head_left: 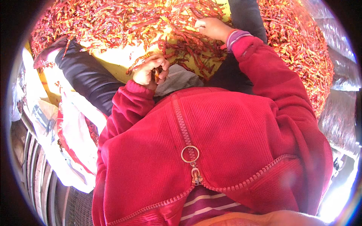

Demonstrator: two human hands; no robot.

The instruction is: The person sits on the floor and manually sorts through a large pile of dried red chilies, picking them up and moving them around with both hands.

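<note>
While dark-trousered legs point(88, 71) flank the chilli heap point(124, 22), left fingers point(164, 64) clasp chillies point(156, 76); what right fingers point(201, 25) hold, I cannot tell.

our left fingers point(162, 62) are partly hiding chilies point(155, 75), the top edge is cutting our right leg point(247, 19), glare is partly obscuring the yellow sheet point(113, 68)

Hard, bright light strikes the yellow sheet point(110, 64) ahead of me and bleaches part of it white; the pale bag point(77, 128) on my left is blown out too. My red jacket point(233, 128) lies in softer, evener light. White glare flares at the lower right, and silvery sheeting point(341, 67) shines in streaks. All 4 corners go black, bluish fringes tint the curved rim, and fine detail among the chillies point(105, 19) smears.
</note>
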